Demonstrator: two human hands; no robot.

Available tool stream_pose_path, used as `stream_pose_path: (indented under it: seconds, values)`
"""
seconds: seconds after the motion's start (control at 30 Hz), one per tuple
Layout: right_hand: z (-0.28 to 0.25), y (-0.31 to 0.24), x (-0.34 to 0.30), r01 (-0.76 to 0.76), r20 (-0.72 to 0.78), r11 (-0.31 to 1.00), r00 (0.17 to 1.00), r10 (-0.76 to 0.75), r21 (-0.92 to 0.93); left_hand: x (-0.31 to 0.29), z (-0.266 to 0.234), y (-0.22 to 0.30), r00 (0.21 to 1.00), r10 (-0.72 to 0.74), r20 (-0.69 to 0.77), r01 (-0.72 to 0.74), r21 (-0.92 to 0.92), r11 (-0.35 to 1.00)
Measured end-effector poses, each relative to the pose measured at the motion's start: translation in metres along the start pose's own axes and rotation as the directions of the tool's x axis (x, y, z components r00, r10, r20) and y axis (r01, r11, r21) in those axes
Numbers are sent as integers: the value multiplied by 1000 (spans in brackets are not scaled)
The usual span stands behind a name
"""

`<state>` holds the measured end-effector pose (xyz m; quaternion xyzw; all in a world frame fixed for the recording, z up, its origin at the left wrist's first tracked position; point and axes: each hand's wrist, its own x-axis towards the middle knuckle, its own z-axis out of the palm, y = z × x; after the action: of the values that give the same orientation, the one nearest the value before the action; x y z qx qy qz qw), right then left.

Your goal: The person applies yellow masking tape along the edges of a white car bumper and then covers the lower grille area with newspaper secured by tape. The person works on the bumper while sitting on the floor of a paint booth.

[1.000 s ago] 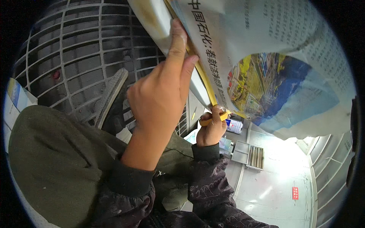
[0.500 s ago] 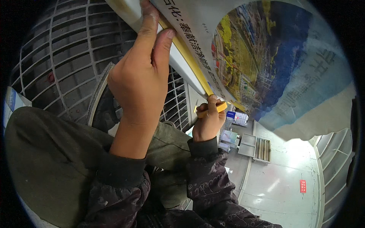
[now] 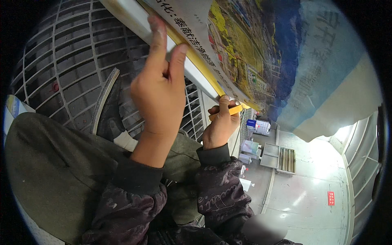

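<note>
A long white part (image 3: 134,19) slants from the upper left down toward the middle, with a strip of yellow tape (image 3: 200,69) along its edge. Beside the strip hangs a large printed paper sheet (image 3: 281,61) with a coloured picture. My left hand (image 3: 159,90) lies over the white part, index finger and thumb stretched out and apart, the thumb at the tape strip. Its other fingers are mostly hidden. Farther down, at the lower end of the strip, my right hand (image 3: 222,124) is closed on a yellow tape roll (image 3: 226,112), seen nearly edge-on.
Metal floor grating (image 3: 73,57) spreads at the left, under my dark shoe (image 3: 108,108) and bent knee (image 3: 53,155). Cans (image 3: 258,127) and a metal rack (image 3: 286,159) stand farther off at the right, near a pale wall (image 3: 306,192) with a red sign (image 3: 330,198).
My left hand has shifted slightly right and down in the picture. My right hand still holds the tape roll at the strip's end. The sheet and white part appear slightly farther left.
</note>
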<state>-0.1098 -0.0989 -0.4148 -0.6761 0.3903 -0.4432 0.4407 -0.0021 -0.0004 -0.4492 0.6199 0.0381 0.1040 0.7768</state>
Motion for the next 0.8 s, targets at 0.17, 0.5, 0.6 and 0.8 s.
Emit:
stream_pose_path:
  seconds: [0.17, 0.5, 0.6, 0.8]
  values:
    - [-2, -2, 1, -37, 5, 999, 999, 37, 11, -43, 13, 10, 982, -119, 146, 110, 69, 992]
    - [-3, -2, 5, -80, 3, 997, 997, 80, 15, -80, 3, 13, 869, -268, 416, 421, -338, 841]
    - [-1, -8, 4, -76, -12, 997, 997, 76, 34, -48, -8, 29, 947, -275, 166, 322, -517, 793]
    - [-1, -3, 5, -73, 5, 995, 997, 73, 69, 30, -36, 48, 938, -342, 54, 287, -670, 684]
